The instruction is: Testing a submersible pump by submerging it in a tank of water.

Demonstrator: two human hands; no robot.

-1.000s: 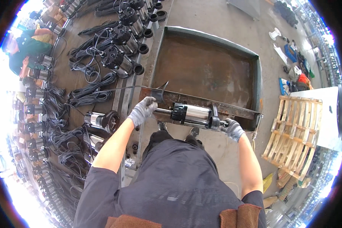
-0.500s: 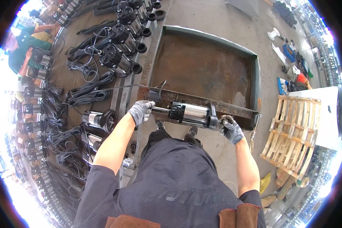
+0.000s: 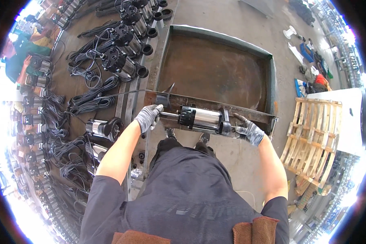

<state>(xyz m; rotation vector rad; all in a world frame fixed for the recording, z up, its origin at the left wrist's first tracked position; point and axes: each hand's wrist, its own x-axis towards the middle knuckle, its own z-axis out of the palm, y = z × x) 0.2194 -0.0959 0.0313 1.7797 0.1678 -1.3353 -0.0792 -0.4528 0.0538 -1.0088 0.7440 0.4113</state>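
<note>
Gray floor [image 3: 227, 152] runs through a big, busy work room, and this one view from the head looks down on it. On the left is a long brown table [image 3: 83, 21] full of shiny pumps and loops of black cable [image 3: 97, 90]. A row of upright pumps [image 3: 118, 65] with black tops stands along the table's right edge. Lower down, near that same edge, another pump [image 3: 103, 128] lies on its side. At the table's far left edge is a co-worker in a green top [image 3: 16, 57], with one hand by a pump there. Right of the table is a wide, low tank [image 3: 221, 34] with green sides and a rusty brown bottom. Along the tank's near edge lies the main pump [image 3: 203, 119], silver in the middle and black at both ends; I cannot tell what holds it up. A thin metal rod [image 3: 170, 114] sticks out of its left end. The left hand [image 3: 148, 117], in a gray glove, has its fingers curled around the tip of that rod. The right hand [image 3: 250, 131], gloved too, is half open at the pump's right end, one finger stretched out; I cannot tell if it grips anything. By the tank's near left corner is a black curved piece [image 3: 162, 99]. Over on the right, a wooden pallet [image 3: 313, 138] sits next to a white board [image 3: 349, 118].
</note>
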